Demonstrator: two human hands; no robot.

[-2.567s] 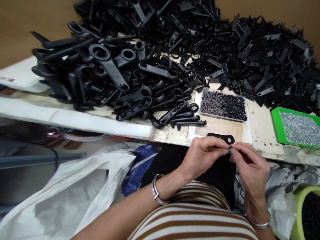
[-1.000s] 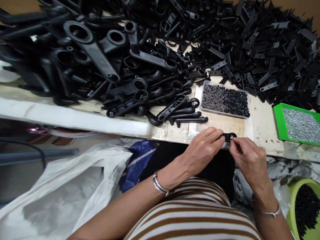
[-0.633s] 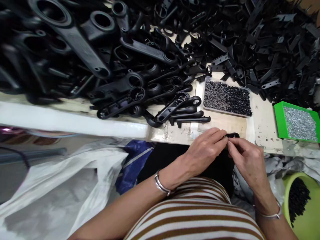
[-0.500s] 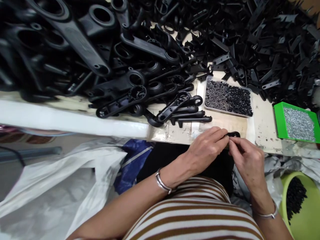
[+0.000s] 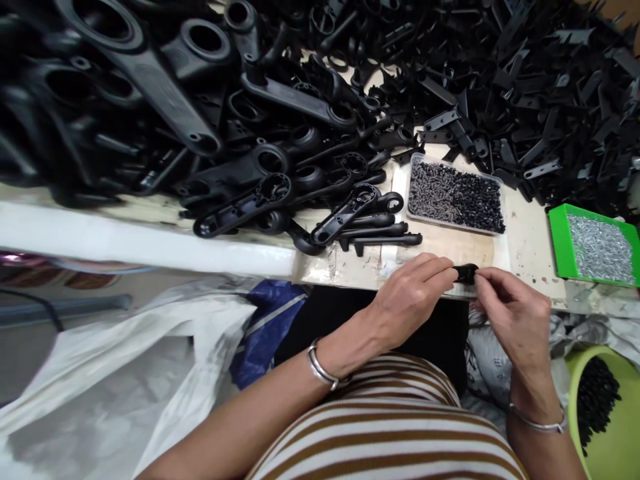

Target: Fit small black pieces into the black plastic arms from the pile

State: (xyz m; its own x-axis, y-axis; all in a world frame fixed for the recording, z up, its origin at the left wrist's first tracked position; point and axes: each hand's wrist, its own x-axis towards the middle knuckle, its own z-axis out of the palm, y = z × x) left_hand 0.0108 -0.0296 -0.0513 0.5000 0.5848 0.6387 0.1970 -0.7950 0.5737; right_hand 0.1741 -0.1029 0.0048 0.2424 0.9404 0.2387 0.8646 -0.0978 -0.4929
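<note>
My left hand (image 5: 413, 297) is closed around a small black plastic handle (image 5: 465, 272) at the near edge of the table (image 5: 525, 247). Only the handle's right end shows past my fingers. My right hand (image 5: 515, 317) pinches at that exposed end with thumb and forefinger; what it pinches is too small to make out. Just beyond my hands sits a clear tray of small black screws (image 5: 455, 197). A green tray of silver screws (image 5: 595, 248) lies to the right.
A heap of large black plastic handles (image 5: 200, 113) fills the table's left and back. Flat black pieces (image 5: 540, 87) are piled at the back right. A lime-green tub of black parts (image 5: 597, 407) is at my right, white plastic bags (image 5: 125, 373) at my left.
My right hand has shifted slightly right, off the left hand's fingertips, so more of the handle's end shows. My left hand has held still on the handle.
</note>
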